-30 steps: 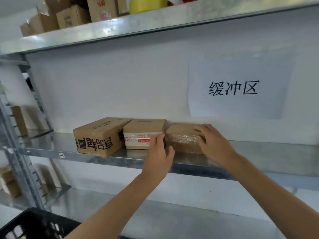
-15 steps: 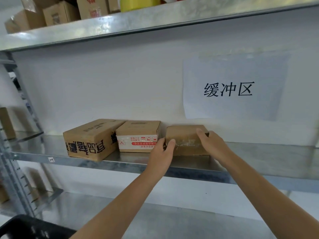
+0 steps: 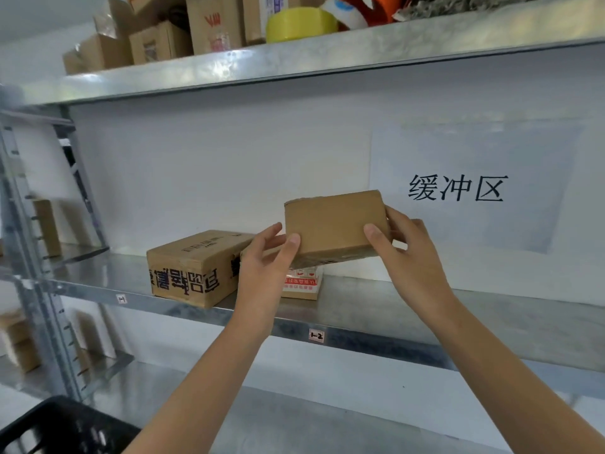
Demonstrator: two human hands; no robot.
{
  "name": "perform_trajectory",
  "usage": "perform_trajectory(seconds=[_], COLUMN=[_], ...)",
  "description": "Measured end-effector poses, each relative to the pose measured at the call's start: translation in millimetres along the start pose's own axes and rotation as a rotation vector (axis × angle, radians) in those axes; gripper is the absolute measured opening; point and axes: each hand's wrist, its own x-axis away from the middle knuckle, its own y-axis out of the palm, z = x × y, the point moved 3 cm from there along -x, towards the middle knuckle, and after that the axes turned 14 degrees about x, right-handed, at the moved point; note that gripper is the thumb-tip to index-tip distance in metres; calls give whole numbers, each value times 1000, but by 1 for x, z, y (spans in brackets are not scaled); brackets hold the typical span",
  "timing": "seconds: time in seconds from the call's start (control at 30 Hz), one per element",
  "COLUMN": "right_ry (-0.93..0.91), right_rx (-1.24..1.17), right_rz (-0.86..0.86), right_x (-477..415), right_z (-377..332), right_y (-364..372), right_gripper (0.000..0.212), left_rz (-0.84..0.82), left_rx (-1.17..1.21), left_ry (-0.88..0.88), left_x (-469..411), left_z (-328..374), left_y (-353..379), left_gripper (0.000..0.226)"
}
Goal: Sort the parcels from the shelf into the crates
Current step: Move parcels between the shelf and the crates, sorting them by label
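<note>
In the head view, a small brown parcel (image 3: 334, 224) is held up in the middle of the frame, clear of the metal shelf (image 3: 491, 322) below it and tilted so its broad plain face looks toward the camera. The left hand (image 3: 262, 267) grips its lower left corner, thumb on the front face and the other fingers (image 3: 271, 231) behind the edge. The right hand (image 3: 412, 257) grips the right end, thumb pressed on the front and the rest wrapped behind.

On the shelf below and to the left sits a larger carton (image 3: 193, 270) with black characters printed upside down on its front. Just right of it, partly hidden by the left hand and the raised parcel, is a box with red and white tape (image 3: 302, 285).

A paper sign (image 3: 458, 188) with three black characters is on the wall at right. The upper shelf (image 3: 294, 60) at the top of the frame carries cartons and a yellow roll (image 3: 301, 24). A black crate (image 3: 59, 427) shows in the lower left corner.
</note>
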Motion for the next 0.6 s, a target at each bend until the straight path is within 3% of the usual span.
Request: perform_trajectory(seconds=[0.27,0.4,0.6], right_ry=[-121,-157,-184], right_rx=[-145,-135,-239], right_rz=[-206,-160,-217], right_x=[10,11,20], right_z=[-25,-38,-57], right_y=[53,79,117], right_gripper=[49,44,39], left_rz=[63,237,290], left_rx=[-191,-257,-171], left_ry=[293,275,232], left_x=[31,34,49], left_z=[23,34,52], left_y=[-62,-89,-125], left_gripper=[36,35,25])
